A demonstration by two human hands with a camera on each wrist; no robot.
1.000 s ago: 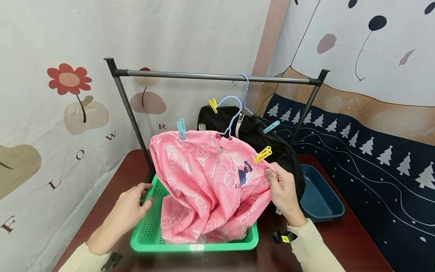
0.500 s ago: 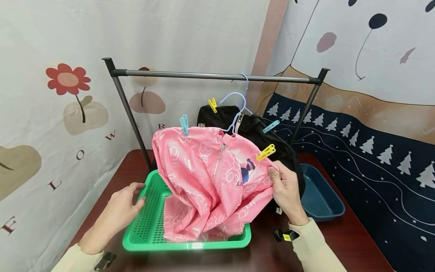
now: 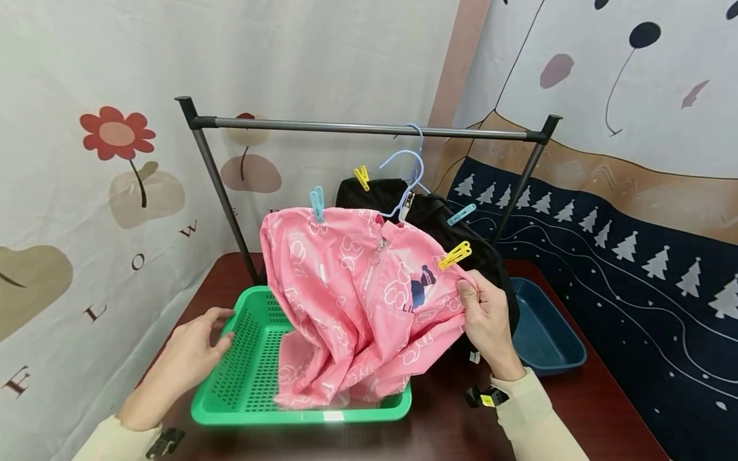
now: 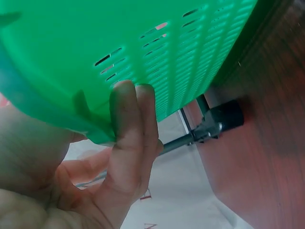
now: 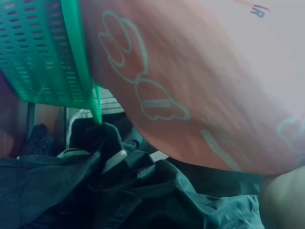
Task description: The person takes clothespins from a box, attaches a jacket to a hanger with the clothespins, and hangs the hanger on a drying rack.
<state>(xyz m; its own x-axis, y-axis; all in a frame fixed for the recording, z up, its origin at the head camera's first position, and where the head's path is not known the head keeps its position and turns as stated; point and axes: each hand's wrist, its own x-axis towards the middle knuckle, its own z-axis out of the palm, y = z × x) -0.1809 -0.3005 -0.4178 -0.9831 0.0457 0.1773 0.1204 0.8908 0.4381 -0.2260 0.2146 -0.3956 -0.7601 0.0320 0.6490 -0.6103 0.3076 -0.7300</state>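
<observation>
My right hand [image 3: 489,318] pinches the shoulder of a pink zip jacket [image 3: 346,282] with white outlines and a bear print. A blue hanger [image 3: 412,182] rises out of its collar, its hook free of the rail. One blue clothespin [image 3: 317,203] and one yellow clothespin [image 3: 455,255] sit on its shoulders. My left hand [image 3: 183,358] grips the left rim of a green basket [image 3: 242,346]. Its fingers [image 4: 126,119] lie along the outside wall in the left wrist view. The jacket's lower part hangs over the basket, hiding its right side.
A grey garment rack [image 3: 323,127] stands behind, and a black jacket [image 3: 484,250] hangs from its rail on a second blue hanger, with a yellow and a blue clothespin. A dark blue tray [image 3: 544,330] sits at the right of the dark red table [image 3: 461,422].
My left hand has pulled the green basket leftward. The pink jacket and its hanger have risen and shifted slightly right in my right hand.
</observation>
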